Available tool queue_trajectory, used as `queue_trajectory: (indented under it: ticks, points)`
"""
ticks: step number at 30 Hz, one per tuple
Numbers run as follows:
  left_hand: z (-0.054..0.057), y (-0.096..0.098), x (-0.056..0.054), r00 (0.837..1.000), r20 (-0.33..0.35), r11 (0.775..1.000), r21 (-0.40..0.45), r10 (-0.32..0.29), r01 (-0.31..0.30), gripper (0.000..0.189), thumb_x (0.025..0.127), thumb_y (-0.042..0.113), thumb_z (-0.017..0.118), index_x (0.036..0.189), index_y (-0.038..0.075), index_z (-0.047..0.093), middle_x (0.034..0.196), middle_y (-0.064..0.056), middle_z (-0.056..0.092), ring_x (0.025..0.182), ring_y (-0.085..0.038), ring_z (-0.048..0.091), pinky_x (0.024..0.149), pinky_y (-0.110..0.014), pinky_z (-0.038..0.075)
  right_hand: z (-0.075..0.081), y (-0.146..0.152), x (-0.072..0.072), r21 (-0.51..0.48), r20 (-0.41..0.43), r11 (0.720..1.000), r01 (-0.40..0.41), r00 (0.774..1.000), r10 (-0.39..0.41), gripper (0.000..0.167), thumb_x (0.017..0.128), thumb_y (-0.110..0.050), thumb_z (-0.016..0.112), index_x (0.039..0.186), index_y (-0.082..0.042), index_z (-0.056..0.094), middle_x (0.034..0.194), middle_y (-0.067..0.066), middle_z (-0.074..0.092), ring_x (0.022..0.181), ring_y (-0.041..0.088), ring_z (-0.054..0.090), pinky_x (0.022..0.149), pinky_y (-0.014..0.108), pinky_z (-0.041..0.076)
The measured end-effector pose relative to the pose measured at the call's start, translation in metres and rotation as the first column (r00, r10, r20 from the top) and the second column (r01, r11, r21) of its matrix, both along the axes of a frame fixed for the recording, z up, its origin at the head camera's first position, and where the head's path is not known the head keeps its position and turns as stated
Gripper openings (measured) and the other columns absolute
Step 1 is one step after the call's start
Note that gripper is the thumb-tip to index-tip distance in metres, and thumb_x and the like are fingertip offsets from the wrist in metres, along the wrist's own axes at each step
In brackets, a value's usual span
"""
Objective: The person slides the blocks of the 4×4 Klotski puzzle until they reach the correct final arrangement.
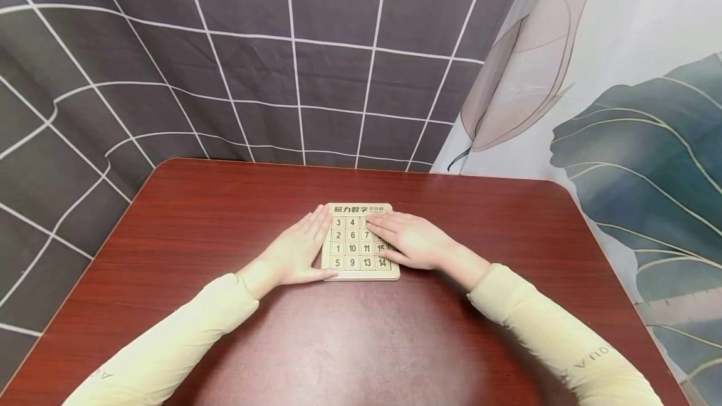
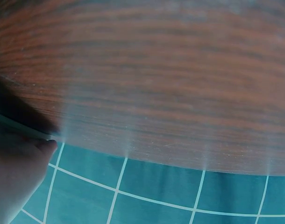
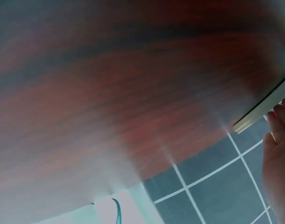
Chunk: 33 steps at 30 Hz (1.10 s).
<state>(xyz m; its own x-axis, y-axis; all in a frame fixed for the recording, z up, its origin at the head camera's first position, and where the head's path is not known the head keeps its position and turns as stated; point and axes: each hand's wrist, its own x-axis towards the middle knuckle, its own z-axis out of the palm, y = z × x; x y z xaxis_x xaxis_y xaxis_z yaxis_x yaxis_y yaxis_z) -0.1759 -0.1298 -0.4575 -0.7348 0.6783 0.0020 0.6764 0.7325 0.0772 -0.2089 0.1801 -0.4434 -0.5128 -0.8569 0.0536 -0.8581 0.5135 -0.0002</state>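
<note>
A pale number slide puzzle (image 1: 361, 275) lies flat on the table, its printed title at the far edge and rows of numbered tiles below. My left hand (image 1: 296, 249) rests along the puzzle's left side with straight fingers, the thumb at the near left corner. From the right, my right hand (image 1: 414, 240) lies over the tiles with its fingers extended, hiding part of the upper right tiles. In the left wrist view only part of the left hand (image 2: 16, 172) appears. The right wrist view catches the right hand's fingers (image 3: 280, 121) over the puzzle's edge (image 3: 259, 114).
The reddish-brown wooden table (image 1: 225, 205) has rounded far corners. Behind it and to the left hangs a dark curtain (image 1: 333, 74) with white grid lines. A pale curtain (image 1: 609, 205) with large leaf prints hangs at the right.
</note>
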Motion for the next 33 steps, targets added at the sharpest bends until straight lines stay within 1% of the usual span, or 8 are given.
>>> queue_trajectory:
  ticks: [4, 9, 14, 19, 23, 28, 33]
  points:
    - [0.001, 0.0, 0.001, 1.0, -0.011, 1.0, 0.004, -0.007, 0.007, 0.112, 0.095, 0.068, 0.063, 0.16, -0.016, 0.027, 0.171, -0.034, 0.024, 0.162, -0.044, 0.025, 0.134, -0.049, 0.028, 0.002, 0.008, 0.001, -0.01, -0.003, 1.0, 0.004, 1.0, -0.004, 0.061, 0.106, -0.04, 0.062, 0.154, -0.004, 0.055, 0.162, 0.011, 0.054, 0.151, 0.028, 0.051, 0.128, 0.046, 0.04]
    - [0.002, 0.0, 0.001, 1.0, -0.013, 1.0, -0.001, -0.007, 0.007, 0.112, 0.095, 0.068, 0.062, 0.161, -0.016, 0.027, 0.171, -0.033, 0.024, 0.162, -0.044, 0.024, 0.134, -0.048, 0.027, 0.002, 0.02, 0.004, -0.024, -0.012, 1.0, 0.014, 1.0, -0.014, 0.059, 0.105, -0.038, 0.064, 0.153, -0.003, 0.056, 0.161, 0.011, 0.055, 0.151, 0.027, 0.052, 0.128, 0.048, 0.04]
    - [0.003, 0.0, 0.001, 1.0, -0.008, 1.0, -0.001, -0.005, 0.005, 0.111, 0.095, 0.068, 0.061, 0.161, -0.015, 0.027, 0.171, -0.033, 0.024, 0.162, -0.044, 0.024, 0.134, -0.049, 0.028, 0.0, 0.024, 0.003, -0.034, -0.018, 0.999, 0.018, 1.0, -0.018, 0.058, 0.106, -0.037, 0.063, 0.152, -0.003, 0.057, 0.161, 0.011, 0.055, 0.151, 0.027, 0.052, 0.128, 0.048, 0.04]
    - [0.002, 0.001, 0.001, 1.0, 0.004, 1.0, -0.004, 0.0, 0.0, 0.111, 0.095, 0.068, 0.061, 0.161, -0.015, 0.025, 0.172, -0.033, 0.022, 0.163, -0.043, 0.023, 0.134, -0.048, 0.027, -0.001, 0.016, 0.002, -0.041, -0.018, 0.999, 0.003, 1.0, -0.004, 0.06, 0.105, -0.038, 0.063, 0.153, -0.003, 0.056, 0.16, 0.011, 0.056, 0.151, 0.029, 0.052, 0.127, 0.048, 0.041]
    - [0.001, 0.001, 0.001, 1.0, -0.001, 1.0, 0.002, 0.002, -0.002, 0.111, 0.095, 0.067, 0.062, 0.161, -0.015, 0.026, 0.172, -0.032, 0.023, 0.163, -0.043, 0.024, 0.134, -0.048, 0.028, -0.001, 0.005, 0.0, -0.041, -0.022, 0.999, -0.017, 1.0, 0.016, 0.061, 0.105, -0.039, 0.063, 0.155, -0.004, 0.054, 0.161, 0.01, 0.055, 0.151, 0.027, 0.052, 0.128, 0.046, 0.041]
    - [0.001, 0.0, 0.001, 1.0, 0.001, 1.0, 0.004, 0.003, -0.003, 0.111, 0.095, 0.067, 0.062, 0.161, -0.015, 0.026, 0.171, -0.033, 0.024, 0.163, -0.043, 0.025, 0.134, -0.048, 0.028, -0.003, -0.008, -0.003, -0.019, -0.015, 1.0, -0.021, 1.0, 0.021, 0.062, 0.107, -0.042, 0.06, 0.157, -0.006, 0.052, 0.163, 0.008, 0.053, 0.153, 0.024, 0.049, 0.129, 0.044, 0.039]
    - [0.0, 0.0, 0.0, 1.0, 0.0, 1.0, -0.001, 0.0, 0.0, 0.111, 0.096, 0.068, 0.061, 0.161, -0.015, 0.026, 0.172, -0.032, 0.022, 0.163, -0.042, 0.023, 0.135, -0.047, 0.027, -0.004, -0.019, -0.006, 0.0, -0.001, 1.0, -0.027, 1.0, 0.027, 0.062, 0.108, -0.044, 0.057, 0.158, -0.007, 0.051, 0.165, 0.008, 0.051, 0.154, 0.024, 0.048, 0.13, 0.042, 0.037]
